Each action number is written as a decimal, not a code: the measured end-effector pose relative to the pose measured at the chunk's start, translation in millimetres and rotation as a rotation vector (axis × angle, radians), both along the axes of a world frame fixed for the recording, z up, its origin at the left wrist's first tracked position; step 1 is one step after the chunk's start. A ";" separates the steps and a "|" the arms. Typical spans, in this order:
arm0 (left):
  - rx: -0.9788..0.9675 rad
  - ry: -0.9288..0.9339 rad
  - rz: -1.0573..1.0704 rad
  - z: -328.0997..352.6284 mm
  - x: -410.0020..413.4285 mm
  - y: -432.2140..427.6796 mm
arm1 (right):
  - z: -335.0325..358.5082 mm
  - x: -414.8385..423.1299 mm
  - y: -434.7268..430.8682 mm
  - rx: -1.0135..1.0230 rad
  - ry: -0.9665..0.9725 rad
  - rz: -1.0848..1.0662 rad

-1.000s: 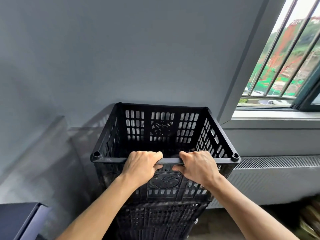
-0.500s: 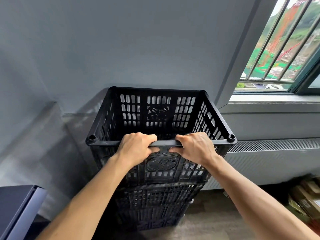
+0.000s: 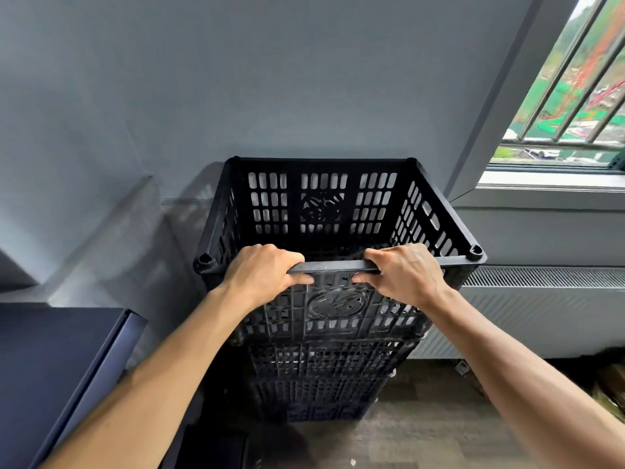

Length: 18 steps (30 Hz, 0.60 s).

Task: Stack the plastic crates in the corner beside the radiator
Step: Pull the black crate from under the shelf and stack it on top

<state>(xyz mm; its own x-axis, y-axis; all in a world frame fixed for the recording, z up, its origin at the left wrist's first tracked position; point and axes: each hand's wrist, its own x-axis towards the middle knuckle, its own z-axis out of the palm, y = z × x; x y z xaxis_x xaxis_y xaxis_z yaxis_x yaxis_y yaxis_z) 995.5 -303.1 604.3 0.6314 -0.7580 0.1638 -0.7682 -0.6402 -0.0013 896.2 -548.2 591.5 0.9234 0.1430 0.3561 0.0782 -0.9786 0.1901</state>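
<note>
The dark wood-look floor [image 3: 422, 434] is carrying a stack of black plastic crates [image 3: 318, 384], standing against the grey wall in the floor's far corner. Cardboard clutter [image 3: 608, 387] is lying at the floor's right edge.

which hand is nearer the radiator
Right. The right hand grips the top crate's near rim on the side toward the radiator; the left hand grips the same rim farther from it.
</note>
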 end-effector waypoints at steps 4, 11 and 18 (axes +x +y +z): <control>-0.005 0.015 -0.022 3.0 -0.1 1.1 | 0.1 -0.9 2.5 -0.007 0.048 -0.066; -0.020 0.046 -0.044 3.7 1.6 2.4 | 4.3 -10.1 -8.0 0.045 0.096 -0.042; -0.021 0.066 -0.011 8.3 5.8 2.2 | 9.4 -16.6 -27.3 0.063 0.094 -0.036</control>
